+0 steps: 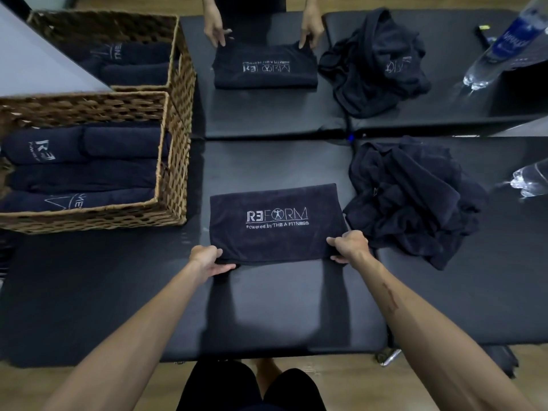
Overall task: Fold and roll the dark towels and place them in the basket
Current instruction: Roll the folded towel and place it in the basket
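Observation:
A folded dark towel (275, 232) with a white REFORM logo lies flat on the black padded table (281, 307) in front of me. My left hand (207, 259) grips its near left corner, thumb under the edge. My right hand (350, 246) grips its near right corner. A heap of loose dark towels (415, 197) lies just right of it. To the left stands a wicker basket (172, 161) holding several rolled dark towels (83, 161).
A mirror along the far edge repeats the scene: basket, folded towel, heap and two hands. A clear plastic bottle (530, 180) lies at the right edge, its reflection above. Wooden floor and my knees show below the table's near edge.

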